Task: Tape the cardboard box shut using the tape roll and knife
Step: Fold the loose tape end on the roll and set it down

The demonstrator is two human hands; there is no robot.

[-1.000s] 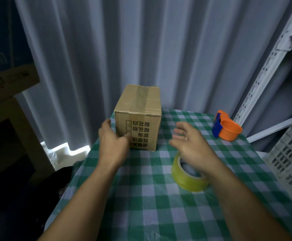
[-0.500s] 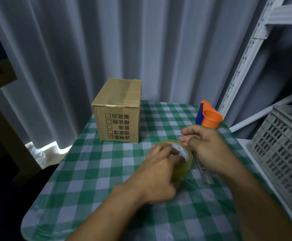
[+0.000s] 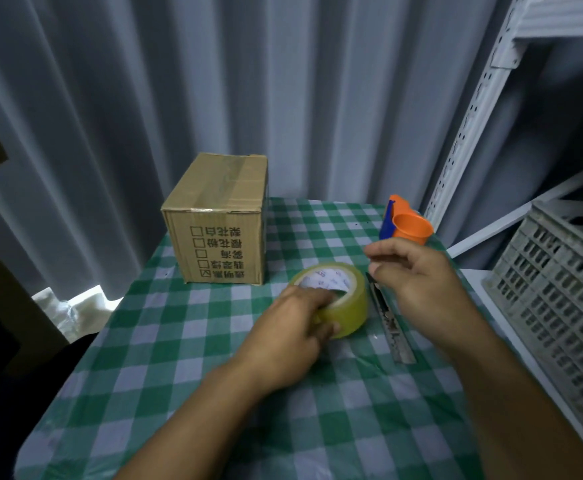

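A small cardboard box (image 3: 219,216) with printed characters stands at the far left of the green checked table (image 3: 186,358), its top flaps closed. A yellowish tape roll (image 3: 347,299) lies flat in the middle of the table. My left hand (image 3: 293,334) grips the roll's near side, fingers over its rim. My right hand (image 3: 418,282) hovers just right of the roll with fingers loosely curled and nothing in them. A metal utility knife (image 3: 389,320) lies on the cloth under my right hand, partly hidden by it.
An orange and blue tape dispenser (image 3: 404,225) sits at the table's far right. A grey plastic crate (image 3: 560,292) and a white metal shelf upright (image 3: 470,109) stand to the right. Grey curtains hang behind the table.
My left hand left the box and took hold of the tape roll. My right hand lifted off the roll and moved right, above the knife. The view shifted right.
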